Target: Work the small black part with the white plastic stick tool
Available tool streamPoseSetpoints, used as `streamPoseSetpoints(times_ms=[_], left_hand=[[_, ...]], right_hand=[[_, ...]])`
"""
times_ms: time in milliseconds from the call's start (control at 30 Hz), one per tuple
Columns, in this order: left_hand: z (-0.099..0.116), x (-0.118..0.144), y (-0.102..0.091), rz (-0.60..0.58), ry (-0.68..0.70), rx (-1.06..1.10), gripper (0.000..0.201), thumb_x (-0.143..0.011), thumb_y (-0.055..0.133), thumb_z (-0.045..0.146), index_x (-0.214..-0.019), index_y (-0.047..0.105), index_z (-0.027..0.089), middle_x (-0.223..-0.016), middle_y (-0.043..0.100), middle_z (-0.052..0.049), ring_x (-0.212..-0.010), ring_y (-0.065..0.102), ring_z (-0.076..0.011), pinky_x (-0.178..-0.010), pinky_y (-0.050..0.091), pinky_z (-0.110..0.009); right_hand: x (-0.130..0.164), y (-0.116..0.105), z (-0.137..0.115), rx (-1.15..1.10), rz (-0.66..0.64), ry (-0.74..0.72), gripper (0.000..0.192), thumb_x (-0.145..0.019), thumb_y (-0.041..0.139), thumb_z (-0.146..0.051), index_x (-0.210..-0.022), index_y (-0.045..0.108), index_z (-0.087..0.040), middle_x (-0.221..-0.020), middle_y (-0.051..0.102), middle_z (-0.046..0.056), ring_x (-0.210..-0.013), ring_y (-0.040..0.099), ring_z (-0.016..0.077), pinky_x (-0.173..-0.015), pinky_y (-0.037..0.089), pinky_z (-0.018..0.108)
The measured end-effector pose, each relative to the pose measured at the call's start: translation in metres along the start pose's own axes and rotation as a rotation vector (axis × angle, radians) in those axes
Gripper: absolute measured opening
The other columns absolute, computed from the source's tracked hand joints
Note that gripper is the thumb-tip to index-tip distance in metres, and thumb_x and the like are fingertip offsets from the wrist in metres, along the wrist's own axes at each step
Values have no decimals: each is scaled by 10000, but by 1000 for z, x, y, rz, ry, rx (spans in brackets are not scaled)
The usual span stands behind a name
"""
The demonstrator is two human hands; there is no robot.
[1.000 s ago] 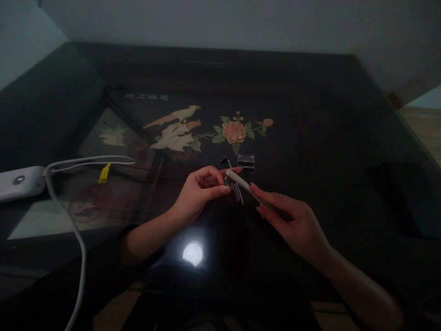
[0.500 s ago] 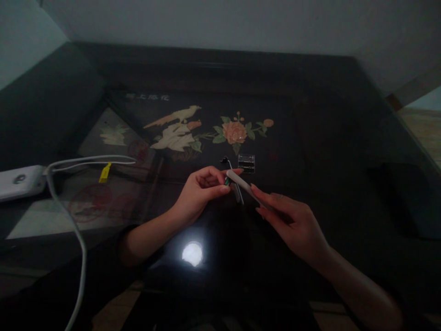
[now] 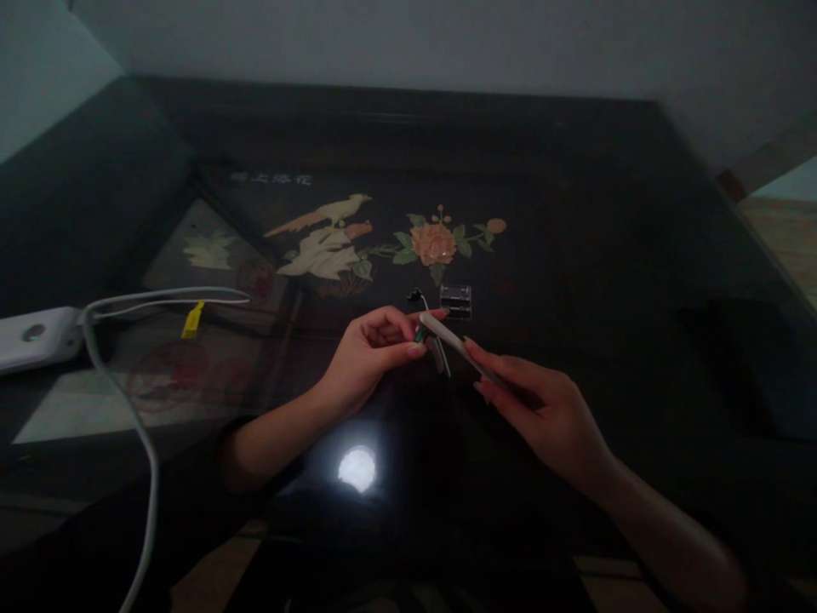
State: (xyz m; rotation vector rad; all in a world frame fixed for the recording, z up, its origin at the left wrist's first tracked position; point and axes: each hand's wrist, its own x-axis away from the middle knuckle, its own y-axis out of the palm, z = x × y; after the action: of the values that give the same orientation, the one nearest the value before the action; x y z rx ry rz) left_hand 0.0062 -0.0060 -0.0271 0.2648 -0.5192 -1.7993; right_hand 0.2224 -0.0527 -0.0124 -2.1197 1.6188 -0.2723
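I see both hands over the middle of a dark glass-topped table (image 3: 638, 255) with an inlaid bird-and-flower panel (image 3: 383, 243) under the glass. Light is poor.

Right hand (image 3: 542, 409): fingers closed around one end of a slim pale stick-shaped tool (image 3: 456, 345), held between thumb and fingers, its far end angled up-left toward the other hand.

Left hand (image 3: 370, 353): fingertips pinched shut on a small green part (image 3: 419, 335); too small and dim for me to say what it is. The tool's tip sits right at that pinch, touching or nearly so; I can't tell which. A thin pale piece (image 3: 442, 358) hangs below the pinch point; whether it belongs to the tool or the part, I can't tell.

Just beyond the hands, on the glass: a small clear rectangular plastic box (image 3: 455, 301), and beside it on the left a tiny dark object (image 3: 416, 295), unidentifiable. Both lie apart from the hands.

Far left: a white flat device (image 3: 38, 336) at the table edge, with a white cable (image 3: 144, 426) looping from it toward the near edge, and a yellow tag (image 3: 190, 322) on the cable's upper run. Well apart from the hands.

A bright round light reflection (image 3: 357, 468) shows on the glass below the left wrist.
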Motion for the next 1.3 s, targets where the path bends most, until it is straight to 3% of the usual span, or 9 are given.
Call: streamPoseSetpoints(times_ms=[200,400,600,733,900,1067,1200,1300], left_hand=[[-1,1,0,58,-23,-23,279,-572,905,233,-635,639,177,-667,704,10,-851,700,-184,-821,509,-286],[0,0,0,7,3,-4,256,-605,890,223,-655,643,178,-673,720,-5,-948,712,-217,-884,511,-315],[3,0,3,5,-8,23,266,-616,892,210,-677,637,165,-958,793,-97,-1047,703,-242,-820,536,-285],[3,-1,3,10,-15,25,272,-602,897,204,-677,639,165,-1014,790,-106,-1082,695,-256,-796,544,-278],[2,0,2,23,-12,-9,274,-609,888,211,-666,623,170,-923,789,-90,-1107,679,-276,-841,536,-319],[-1,0,0,13,11,-26,252,-613,887,221,-653,642,180,-674,723,-12,-955,713,-229,-876,511,-322],[-1,0,-1,40,1,-17,265,-579,908,225,-635,654,176,-675,717,14,-775,698,-148,-762,508,-241],[-1,0,-1,48,-10,-18,275,-576,910,234,-632,647,173,-681,714,15,-774,700,-152,-765,513,-248]], right_hand=[[-1,0,5,10,29,-3,431,-904,596,-145,-1315,633,-273,-1212,735,46,-990,718,205,-841,595,333],[-1,2,2,5,15,-28,437,-897,601,-143,-1313,636,-273,-1083,775,37,-810,715,167,-699,593,276],[2,2,-5,-40,-30,-15,425,-881,612,-134,-1281,664,-266,-1031,788,33,-796,727,164,-715,603,266],[3,2,-7,-110,-46,7,428,-870,634,-134,-1265,672,-294,-1129,769,25,-908,746,186,-810,617,305],[0,2,-7,-104,-23,40,421,-867,632,-141,-1255,674,-301,-1199,737,29,-998,739,223,-888,611,384],[-2,1,-1,-64,6,34,422,-881,620,-139,-1272,662,-292,-1240,718,30,-1037,726,221,-899,604,370],[-3,1,4,-16,36,6,429,-895,610,-146,-1300,641,-284,-1233,724,44,-1028,725,221,-867,608,357],[-2,2,5,8,39,-2,434,-897,604,-147,-1304,638,-292,-1221,731,40,-1014,723,214,-849,607,348]])
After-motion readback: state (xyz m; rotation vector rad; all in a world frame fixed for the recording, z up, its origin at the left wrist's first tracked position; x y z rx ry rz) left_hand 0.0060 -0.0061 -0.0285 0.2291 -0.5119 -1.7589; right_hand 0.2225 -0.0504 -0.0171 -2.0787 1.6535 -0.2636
